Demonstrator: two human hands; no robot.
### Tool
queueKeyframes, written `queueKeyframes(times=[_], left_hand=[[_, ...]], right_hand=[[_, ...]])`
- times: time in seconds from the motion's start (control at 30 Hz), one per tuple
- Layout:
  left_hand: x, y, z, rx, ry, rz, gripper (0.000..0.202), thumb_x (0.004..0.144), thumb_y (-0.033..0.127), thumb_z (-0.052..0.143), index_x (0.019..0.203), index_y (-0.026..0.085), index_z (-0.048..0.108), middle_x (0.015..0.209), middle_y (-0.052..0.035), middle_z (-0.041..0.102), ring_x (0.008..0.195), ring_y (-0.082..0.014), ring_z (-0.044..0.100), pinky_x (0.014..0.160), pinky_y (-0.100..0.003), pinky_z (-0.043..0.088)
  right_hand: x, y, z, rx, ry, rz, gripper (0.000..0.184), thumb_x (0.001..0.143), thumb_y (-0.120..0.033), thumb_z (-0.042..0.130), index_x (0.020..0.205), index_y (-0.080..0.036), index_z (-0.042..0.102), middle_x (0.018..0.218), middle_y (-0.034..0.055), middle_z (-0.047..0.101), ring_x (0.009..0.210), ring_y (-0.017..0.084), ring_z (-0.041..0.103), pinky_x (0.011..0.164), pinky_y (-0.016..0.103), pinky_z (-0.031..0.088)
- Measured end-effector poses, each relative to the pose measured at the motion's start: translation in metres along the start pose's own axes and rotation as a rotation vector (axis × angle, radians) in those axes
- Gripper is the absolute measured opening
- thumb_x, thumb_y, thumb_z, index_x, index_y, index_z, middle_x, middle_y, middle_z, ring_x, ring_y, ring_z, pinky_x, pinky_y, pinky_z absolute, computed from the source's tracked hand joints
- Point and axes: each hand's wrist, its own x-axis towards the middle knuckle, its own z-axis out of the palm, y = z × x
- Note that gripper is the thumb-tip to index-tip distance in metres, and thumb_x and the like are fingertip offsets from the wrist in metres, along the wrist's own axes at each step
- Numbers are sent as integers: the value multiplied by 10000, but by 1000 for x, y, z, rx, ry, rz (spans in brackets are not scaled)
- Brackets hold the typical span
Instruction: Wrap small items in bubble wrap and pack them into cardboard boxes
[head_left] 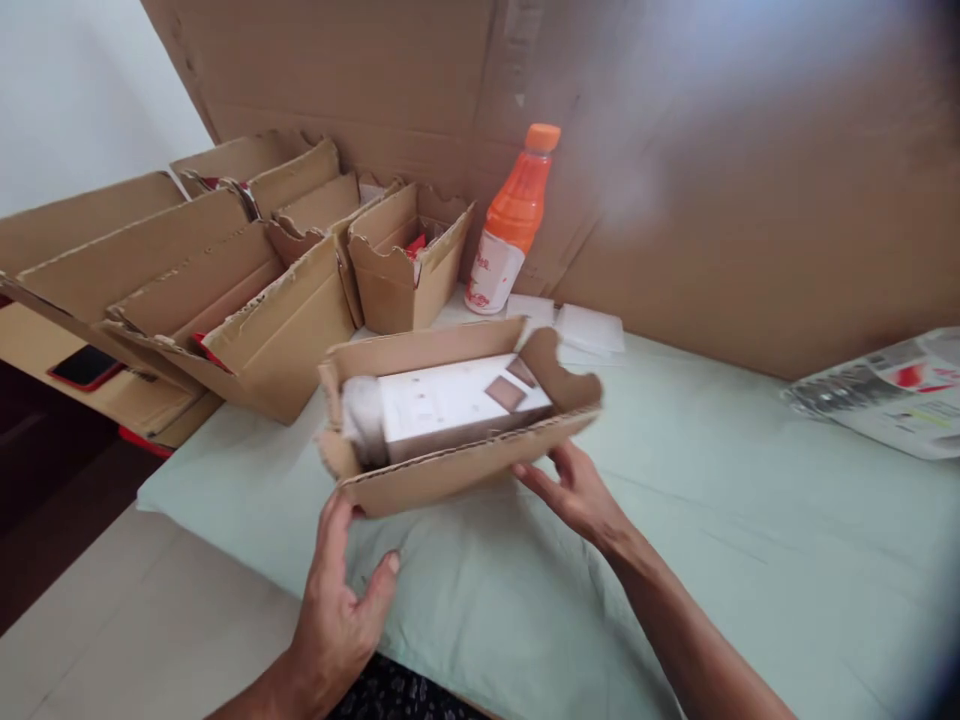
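A small open cardboard box [442, 475] sits in front of me on the pale green cloth [675, 560]. Inside it lies a white carton [450, 400] with a pale wrapped item at its left end. My left hand [337, 610] is at the box's near left corner, fingers spread, fingertips touching the cardboard. My right hand [574, 490] reaches under the box's near right edge, fingers stretched along the wall.
Several open cardboard boxes [247, 300] stand in a row at the left, some with red items inside. An orange bottle [510, 225] stands against a large cardboard sheet [675, 150]. White paper pieces [589, 325], a printed bag [892, 395], a dark phone [86, 368].
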Motion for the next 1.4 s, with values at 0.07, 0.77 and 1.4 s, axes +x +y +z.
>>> queueKeyframes(times=[0.07, 0.77, 1.4], left_hand=[[-9, -15, -10, -30, 84, -53, 716, 939, 284, 640, 1575, 324, 314, 1522, -151, 475, 1299, -299, 604, 1088, -508, 525], [69, -32, 1, -95, 77, 24, 730, 917, 240, 656, 1576, 366, 369, 1716, -82, 200, 1535, -300, 343, 1163, -423, 478], [86, 32, -53, 269, -21, 372, 244, 907, 236, 578, 1080, 261, 749, 1138, -78, 754, 1141, -277, 692, 1002, -484, 584]], right_hand=[[38, -9, 27, 62, -51, -129, 545, 868, -557, 639, 1265, -183, 644, 1242, 134, 717, 1103, 321, 674, 916, 482, 570], [110, -19, 150, -190, -136, -304, 764, 867, -241, 624, 1575, -105, 371, 1651, 202, 352, 1526, 304, 350, 1246, 519, 317], [10, -29, 132, -569, -326, -516, 516, 1023, -338, 498, 1496, -132, 525, 1605, 176, 444, 1500, 353, 384, 1210, 563, 330]])
